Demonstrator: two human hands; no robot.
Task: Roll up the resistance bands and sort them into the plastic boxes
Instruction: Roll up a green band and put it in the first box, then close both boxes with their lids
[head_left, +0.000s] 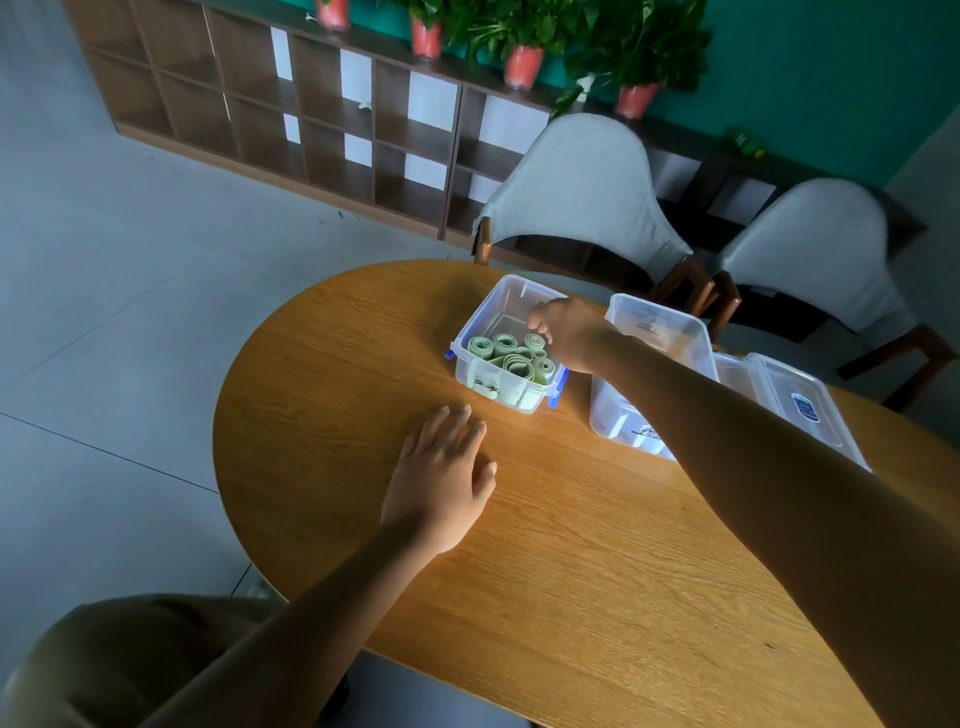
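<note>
Left hand (441, 478) is flat on the desk (571, 571), fingers straight and spread a bit, holding nothing, just short of the near box. Right hand (569, 332) is reached out over the far right edge of that box, fingers curled downward above the rolls; honestly can't tell whether it's pinching one of them or just hovering, the fingertips are bunched and partly hidden

The box itself is a clear plastic box with blue clips (506, 358) sitting open near the middle of the desk. Inside it are the rolled green resistance bands (511, 356), several little spirals packed together along the near side, with the far half of the box bare

Right beside it, under the right forearm, is a second clear plastic box (670, 338), also open; what's in it is too hard to make out. Touching that one on the right there's a clear lid (800, 405) lying flat with a blue sticker on it

Desk is a rounded wooden one. Behind it two chairs with grey covers (587, 187), then a low brown cubby shelf (260, 104) along a teal wall, with potted plants in pinkish pots (524, 65) lined up on top. Grey tiled floor off to the left
</note>
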